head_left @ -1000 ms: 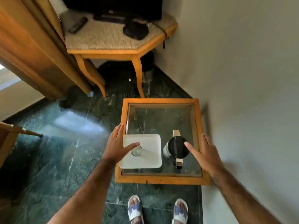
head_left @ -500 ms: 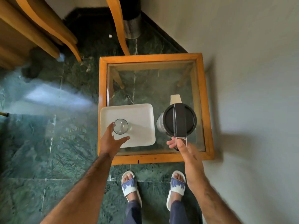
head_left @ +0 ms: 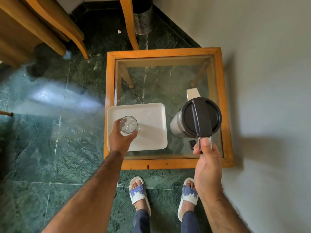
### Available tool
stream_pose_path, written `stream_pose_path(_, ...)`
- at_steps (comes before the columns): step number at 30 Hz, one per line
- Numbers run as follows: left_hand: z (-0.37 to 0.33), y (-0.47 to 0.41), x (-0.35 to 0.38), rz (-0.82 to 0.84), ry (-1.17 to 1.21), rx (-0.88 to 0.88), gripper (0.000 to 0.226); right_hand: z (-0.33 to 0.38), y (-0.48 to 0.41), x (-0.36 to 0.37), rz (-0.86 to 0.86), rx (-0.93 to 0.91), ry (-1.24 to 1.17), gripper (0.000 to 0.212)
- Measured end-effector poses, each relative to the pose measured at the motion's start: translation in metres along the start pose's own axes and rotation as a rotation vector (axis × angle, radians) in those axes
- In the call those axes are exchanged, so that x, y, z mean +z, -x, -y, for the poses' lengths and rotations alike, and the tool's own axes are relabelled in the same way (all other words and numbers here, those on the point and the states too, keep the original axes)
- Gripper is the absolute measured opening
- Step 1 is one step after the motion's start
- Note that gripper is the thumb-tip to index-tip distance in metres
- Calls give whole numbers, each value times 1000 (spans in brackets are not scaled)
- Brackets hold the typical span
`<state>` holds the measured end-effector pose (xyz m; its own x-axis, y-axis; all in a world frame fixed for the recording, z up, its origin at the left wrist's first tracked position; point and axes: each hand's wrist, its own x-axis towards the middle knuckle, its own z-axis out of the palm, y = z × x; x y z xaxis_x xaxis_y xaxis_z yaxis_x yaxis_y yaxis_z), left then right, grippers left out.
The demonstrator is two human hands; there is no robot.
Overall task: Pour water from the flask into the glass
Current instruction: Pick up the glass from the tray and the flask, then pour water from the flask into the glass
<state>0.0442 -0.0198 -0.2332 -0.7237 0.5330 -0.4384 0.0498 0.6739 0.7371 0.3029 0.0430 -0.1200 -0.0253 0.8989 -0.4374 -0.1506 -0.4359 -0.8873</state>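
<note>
Steel-bodied and capped with a black lid, the flask [head_left: 195, 121] stands on the right half of a glass-topped side table [head_left: 161, 52] with an orange wooden frame. No brand, label or writing can be read on the flask, the lid or anything else in view. A black bar runs across the lid toward the near side, where it meets the handle. The right hand [head_left: 207, 158] comes in from below and pinches that handle at its top end, thumb on one side and fingers curled on the other, so the flask's body lies just beyond the fingertips, farther from the person. Whether the base has left the glass cannot be told from above.

To the left, a white rectangular tray [head_left: 151, 132] lies on the near left part of the tabletop, just beside the flask but apart from it. A clear glass [head_left: 128, 124] stands upright near the tray's left edge and looks empty. The left hand [head_left: 120, 140] wraps it from the near side, thumb on the left of the rim and fingers around the right, closed on its wall.

Green marble floor [head_left: 50, 148] shows through the tabletop and around it. Two feet in white and blue slippers [head_left: 138, 193] stand just in front of the table, and a perforated metal bin [head_left: 143, 21] sits beyond it by the wall.
</note>
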Motion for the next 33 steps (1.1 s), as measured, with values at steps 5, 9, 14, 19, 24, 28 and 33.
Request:
stream_pose_path(5, -19, 14, -15, -9, 48, 58, 58, 13, -23, -3, -23, -48, -28, 38)
stream_pose_path(9, -43, 32, -28, 24, 87, 153, 58, 38, -44, -7, 36, -33, 36, 54)
stream_pose_path(14, -85, 55, -50, 74, 226, 255, 59, 83, -48, -18, 140, -53, 48, 48)
stream_pose_path(19, -154, 80, -84, 123, 309, 326, 56, 164, -23, -10, 251, -99, 35, 43)
stream_pose_path(24, -239, 113, -127, 126, 303, 474, 57, 267, 12, 13, 338, -216, 40, 50)
stream_pose_path(28, -306, 151, -160, 109, 284, 579, 57, 358, 44, 34, 404, -350, 115, 51)
stream_pose_path(33, -366, 189, -193, 74, 299, 669, 63, 455, 80, 60, 488, -461, 261, 55)
